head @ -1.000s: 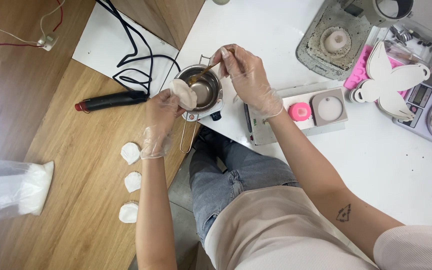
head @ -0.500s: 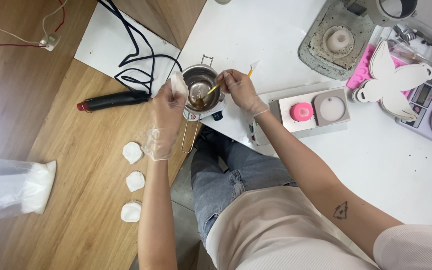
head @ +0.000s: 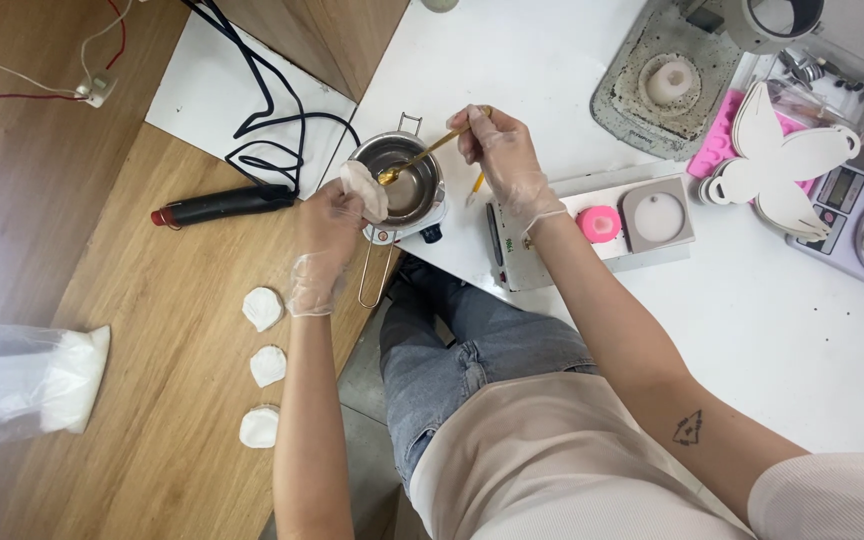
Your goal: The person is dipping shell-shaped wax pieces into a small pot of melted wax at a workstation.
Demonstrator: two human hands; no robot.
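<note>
Since half a second ago the right hand (head: 505,160) has shifted away from the pot, its thin gold spoon (head: 422,156) now slanting down so the bowl dips toward the near rim, while the left hand (head: 327,222) has stayed put at the pot's left edge.

Nearest to the person, three white shell-shaped pieces (head: 263,367) lie in a row on the wooden table (head: 152,400), well apart from both hands. Further left a clear plastic bag of white powder (head: 22,385) lies on its side.

The left hand, in a thin clear glove, pinches a white shell piece (head: 364,190) between thumb and fingers, holding it over the left rim of the small metal melting pot (head: 399,180). The pot sits at the corner of the white table (head: 802,340), its wire handle pointing back toward the person. The right hand, also gloved, grips the spoon's handle between pressed fingertips.

Just right of the right wrist, a pink round mould (head: 599,222) and a grey square mould (head: 657,210) rest on a flat white appliance. Left of the pot a black tool with a red tip (head: 220,205) lies on the wood. Farther off are a white butterfly cut-out (head: 777,165) and a scale (head: 857,215) carrying small shapes.
</note>
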